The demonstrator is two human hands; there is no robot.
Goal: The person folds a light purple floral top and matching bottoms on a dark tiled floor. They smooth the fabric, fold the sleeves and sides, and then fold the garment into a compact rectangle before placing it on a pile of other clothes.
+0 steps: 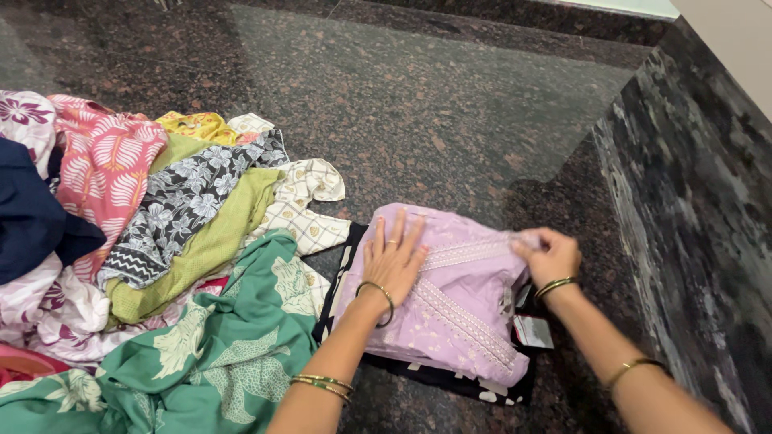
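Lilac garment [450, 305] (white lace trim); green leaf-print cloth [233, 354].

Bare forearms, no sleeves. Left hand [392, 261]: finger ring, gold bangles on wrist and forearm. Right hand [550, 255]: gold bangles too.

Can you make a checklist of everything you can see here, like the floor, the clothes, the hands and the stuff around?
Surface: dark speckled polished stone, bare in the upper middle.
Things in hand: a lilac garment with pale lace trim, folded, lying on a dark printed cloth; a small tag sticks out at its right edge.
Clutter: a heap of unfolded clothes at left, with a green printed cloth, a pink leaf-print piece, a black and white floral piece and a navy piece.
Hands: left hand flat on the lilac garment; right hand pinching its upper right edge. Both wrists wear bangles.
Cables: nothing seen.
Surroundings: a raised dark stone ledge along the right; pale wall beyond.
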